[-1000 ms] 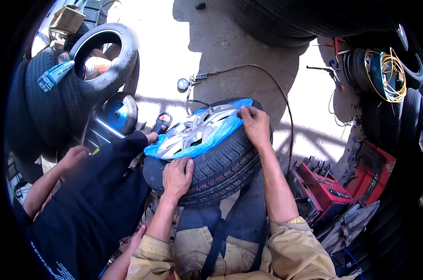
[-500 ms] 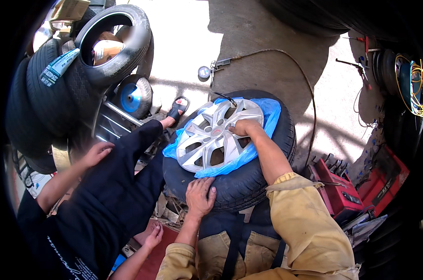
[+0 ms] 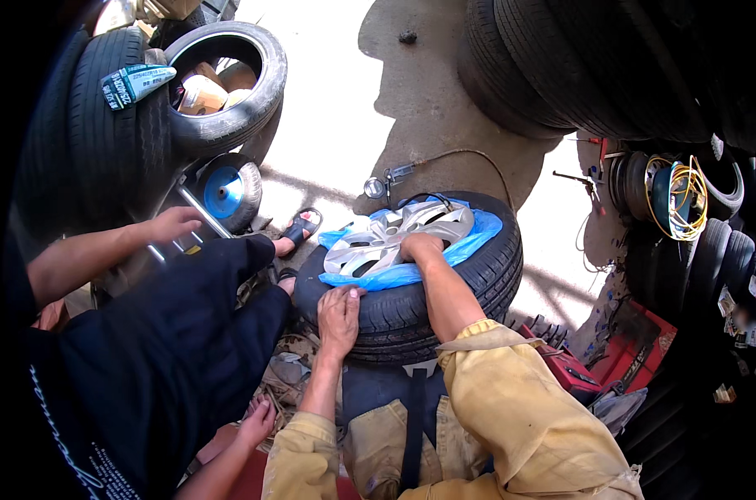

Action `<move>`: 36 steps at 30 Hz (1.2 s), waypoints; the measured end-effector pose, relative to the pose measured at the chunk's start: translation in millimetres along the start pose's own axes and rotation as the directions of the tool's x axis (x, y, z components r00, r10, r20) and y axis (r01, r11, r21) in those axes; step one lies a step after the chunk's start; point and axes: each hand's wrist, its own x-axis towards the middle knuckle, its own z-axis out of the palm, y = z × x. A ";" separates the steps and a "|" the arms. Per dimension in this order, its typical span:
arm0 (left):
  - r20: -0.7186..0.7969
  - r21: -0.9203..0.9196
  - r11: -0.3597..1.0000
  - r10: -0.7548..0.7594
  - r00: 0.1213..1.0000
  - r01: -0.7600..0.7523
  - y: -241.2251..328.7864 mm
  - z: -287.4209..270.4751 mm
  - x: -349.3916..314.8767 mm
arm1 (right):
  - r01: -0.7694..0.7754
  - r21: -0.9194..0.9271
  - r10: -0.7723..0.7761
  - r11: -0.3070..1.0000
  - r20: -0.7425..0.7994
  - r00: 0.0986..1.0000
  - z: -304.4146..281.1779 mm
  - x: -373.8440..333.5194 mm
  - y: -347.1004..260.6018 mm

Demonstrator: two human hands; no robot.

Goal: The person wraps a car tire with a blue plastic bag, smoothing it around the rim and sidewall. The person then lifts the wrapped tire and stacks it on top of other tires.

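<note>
A silver multi-spoked wheel cover lies over a blue plastic sheet on top of a black tire in front of me. My right hand is closed at the near part of the cover, knuckles up, its fingertips hidden among the spokes. On the tire's near left sidewall rests my left hand, fingers stretched out and touching the sheet's edge. Behind the cover, a hose with a round pressure gauge lies on the ground.
At my left sits another person in dark clothes, one hand near a metal frame. Tires stand at the far left, one holding boxes, with more tires at far right. Red tool cases and a yellow cable coil are rightward.
My view has shifted, so the tire and cover look flatter and more of the right side shows. Both my hands keep to the tire and cover. The other person's upper hand has moved slightly.
</note>
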 end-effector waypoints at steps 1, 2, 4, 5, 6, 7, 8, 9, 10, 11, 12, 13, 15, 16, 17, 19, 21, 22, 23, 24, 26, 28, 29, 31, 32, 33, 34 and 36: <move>-0.039 0.119 0.992 0.038 0.998 -0.033 34.4 20.7 11.1 | 0.011 0.044 -0.012 0.999 0.017 1.000 -9.6 6.7 -1.6; -0.090 0.309 0.942 0.165 0.982 -0.130 62.0 43.2 30.8 | -0.032 0.126 0.037 0.992 -0.043 0.998 -20.7 29.9 14.5; -0.213 0.181 0.983 0.008 0.977 0.031 35.0 36.3 37.8 | 0.148 0.124 -0.132 0.981 -0.129 0.983 -58.3 31.2 -13.6; -0.243 0.212 0.974 -0.029 0.969 0.082 27.2 25.0 39.9 | 0.190 0.113 -0.155 0.975 -0.265 0.952 -95.9 -38.2 -36.8; -0.232 0.242 0.968 -0.015 0.973 0.072 29.8 15.1 54.7 | 0.271 0.057 -0.220 0.961 -0.435 0.873 -117.2 -67.4 -25.6; -0.167 0.226 0.971 -0.034 0.985 0.071 29.8 13.7 80.1 | 0.276 0.096 -0.176 0.956 -0.563 0.808 -132.6 -96.8 1.5; -0.139 0.224 0.966 -0.096 0.986 0.126 29.2 3.6 94.6 | 0.322 0.093 -0.183 0.942 -0.660 0.728 -136.8 -116.9 14.8; -0.074 0.230 0.957 -0.162 0.984 0.175 34.7 -10.5 110.7 | 0.393 0.115 -0.175 0.912 -0.759 0.628 -126.0 -109.7 33.2; -0.011 0.245 0.944 -0.227 0.974 0.223 36.5 -26.0 129.3 | 0.467 0.130 -0.150 0.874 -0.843 0.516 -109.1 -94.8 44.9; 0.062 0.271 0.929 -0.280 0.958 0.254 28.8 -38.3 146.7 | 0.438 0.115 -0.135 0.891 -0.856 0.499 -93.7 -81.9 44.8; 0.137 0.294 0.917 -0.320 0.937 0.270 22.9 -41.7 170.4 | 0.419 0.138 -0.111 0.897 -0.849 0.517 -98.9 -76.6 37.8; 0.163 0.275 0.936 -0.272 0.948 0.221 25.3 -38.1 198.4 | 0.406 0.153 -0.097 0.901 -0.841 0.532 -120.0 -74.5 25.5; 0.242 0.338 0.934 -0.206 0.948 0.117 51.1 -24.5 233.3 | 0.355 0.210 -0.041 0.911 -0.810 0.585 -145.3 -68.5 11.1; 0.258 0.411 0.908 -0.202 0.945 0.082 71.1 -32.1 245.2 | 0.341 0.218 -0.040 0.914 -0.790 0.612 -160.6 -66.6 -1.5; 0.301 0.435 0.900 -0.156 0.941 0.010 47.1 -33.9 271.5 | 0.359 0.170 -0.085 0.918 -0.798 0.596 -174.4 -57.2 -13.5; 0.382 0.445 0.892 -0.113 0.917 -0.075 9.8 -40.2 315.0 | 0.378 0.132 -0.154 0.916 -0.756 0.637 -195.3 -41.1 -28.7; 0.418 0.451 0.876 -0.040 0.907 -0.170 16.1 -47.4 328.1 | 0.366 0.145 -0.220 0.919 -0.581 0.783 -222.2 -19.3 -28.5; 0.392 0.434 0.888 -0.034 0.919 -0.152 9.7 -41.0 334.8 | 0.351 0.158 -0.217 0.923 -0.539 0.814 -226.4 -3.2 -26.1; 0.358 0.445 0.892 -0.091 0.929 -0.084 -1.2 -43.0 343.0 | 0.355 0.147 -0.240 0.923 -0.499 0.832 -231.6 4.6 -41.2; 0.324 0.450 0.893 -0.149 0.934 -0.014 -12.2 -44.7 352.5 | 0.358 0.136 -0.262 0.924 -0.456 0.850 -237.1 12.6 -54.9; 0.381 0.377 0.926 -0.137 0.915 -0.018 0.2 -53.2 373.0 | 0.374 0.212 -0.223 0.903 -0.512 0.830 -250.3 41.2 -56.9; 0.364 0.219 0.967 -0.202 0.909 0.127 -0.9 -69.2 412.5 | 0.380 0.328 -0.166 0.865 -0.529 0.833 -285.4 79.7 -70.3; 0.305 0.137 0.979 -0.188 0.934 0.152 -23.1 -59.0 431.4 | 0.337 0.147 -0.190 0.930 -0.591 0.784 -296.7 105.7 -78.2; 0.242 0.061 0.992 -0.118 0.963 0.107 -54.9 -54.1 462.3 | 0.455 0.029 -0.343 0.890 -0.614 0.711 -304.8 117.3 -90.3; 0.275 0.050 0.998 -0.054 0.960 0.042 -59.6 -50.2 470.2 | 0.492 -0.021 -0.397 0.870 -0.620 0.677 -306.3 120.0 -84.9; 0.294 0.019 0.998 -0.065 0.953 0.062 -55.1 -52.5 476.8 | 0.510 -0.013 -0.408 0.860 -0.617 0.673 -307.0 115.4 -80.4; 0.228 0.000 1.000 0.014 0.973 -0.014 -50.1 -47.9 471.4 | 0.516 0.014 -0.395 0.857 -0.625 0.674 -305.7 111.0 -76.0; 0.218 -0.029 0.997 -0.066 0.974 0.074 -35.8 -41.7 446.9 | 0.523 0.088 -0.359 0.848 -0.631 0.688 -290.7 91.9 -67.0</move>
